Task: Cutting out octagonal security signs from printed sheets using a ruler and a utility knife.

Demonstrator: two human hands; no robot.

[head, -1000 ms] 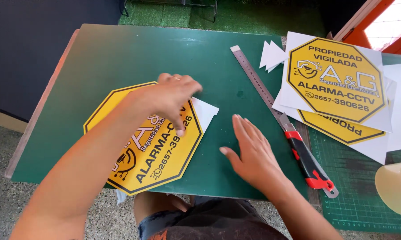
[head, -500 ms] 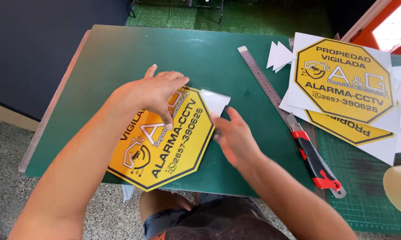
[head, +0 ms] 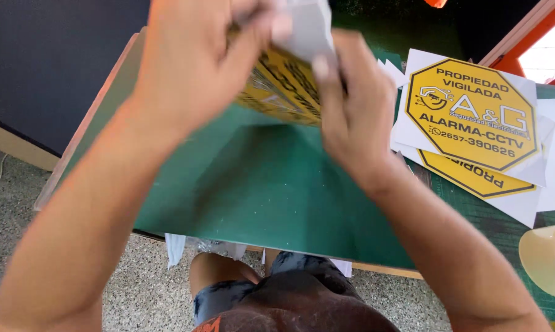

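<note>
Both hands hold a yellow octagonal sign [head: 283, 86] raised above the green bench [head: 259, 190], close to the camera. The left hand [head: 191, 61] is closed on the sign's upper left part; the right hand [head: 351, 104] pinches a white backing sheet [head: 308, 27] at the sign's upper edge, fingers shut on it. The bench surface beneath is smooth and flat, with open room out to its near wooden edge. To the right, two more yellow octagonal signs on white paper [head: 471, 117] lie stacked, overlapping. A roll of clear tape [head: 545, 258] rests near the right edge.
</note>
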